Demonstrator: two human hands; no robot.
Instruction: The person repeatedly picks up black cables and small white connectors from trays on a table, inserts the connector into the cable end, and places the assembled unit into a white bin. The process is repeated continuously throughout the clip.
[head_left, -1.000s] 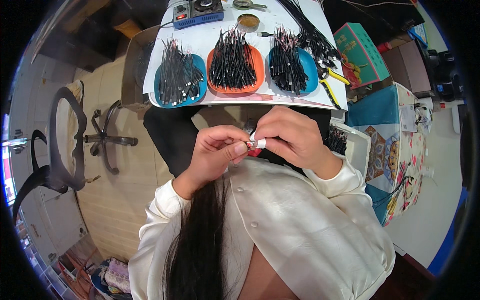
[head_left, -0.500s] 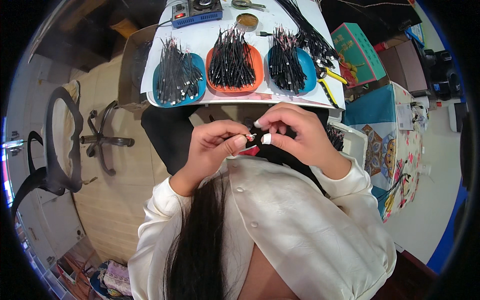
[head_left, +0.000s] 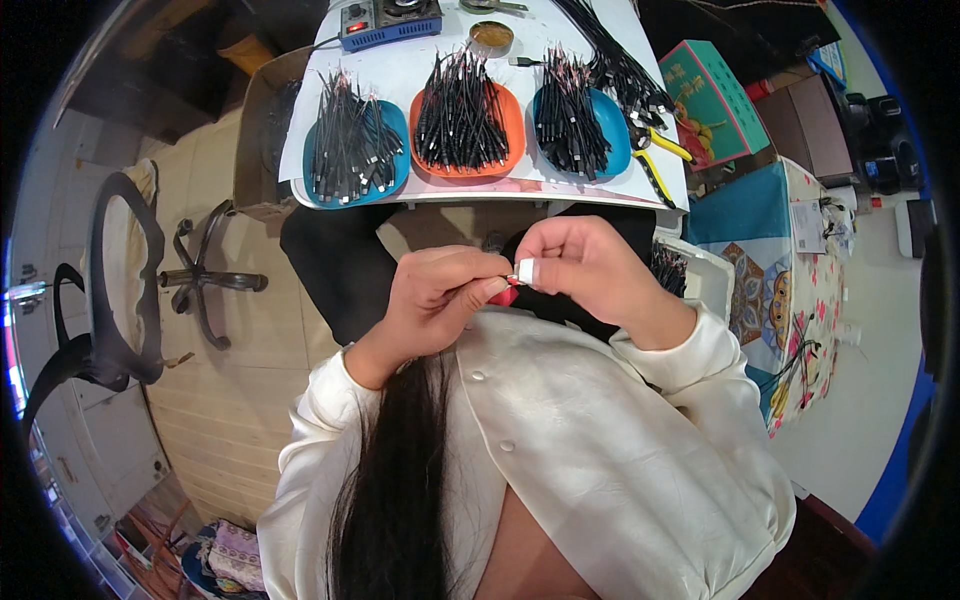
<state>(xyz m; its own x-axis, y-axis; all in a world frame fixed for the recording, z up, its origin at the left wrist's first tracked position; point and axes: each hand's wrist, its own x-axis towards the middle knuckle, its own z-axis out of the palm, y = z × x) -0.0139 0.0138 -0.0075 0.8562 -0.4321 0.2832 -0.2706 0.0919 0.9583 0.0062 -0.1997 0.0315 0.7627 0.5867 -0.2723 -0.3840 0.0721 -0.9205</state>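
The white table has its front edge facing the person's body. On the body side of that edge, apart from it, the left hand pinches a small wire end between thumb and forefinger. The right hand, also in front of the table, brings thumb and forefinger together at the wire end; whether they grip it I cannot tell.

Along the table's front edge sit a teal tray toward its left side, an orange tray mid-table and a blue tray toward its right, with narrow strips of tabletop between them. Yellow-handled pliers reach the table's right front corner. A carton crowds the table's left side, a green box its right. Tan floor stretches left of the table.
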